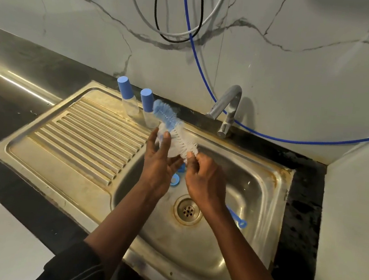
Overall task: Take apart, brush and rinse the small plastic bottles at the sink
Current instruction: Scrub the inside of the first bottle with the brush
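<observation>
While our left hand grips the bottle over the sink, our right hand pinches the brush — bristles outside it. We should aim the tip at the mouth — then twist gently.

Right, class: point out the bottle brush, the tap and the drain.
bottle brush [175, 132], head view, on the bristles where blue meets white.
tap [226, 107], head view, on the curved metal spout.
drain [188, 210], head view, on the strainer holes.
</observation>
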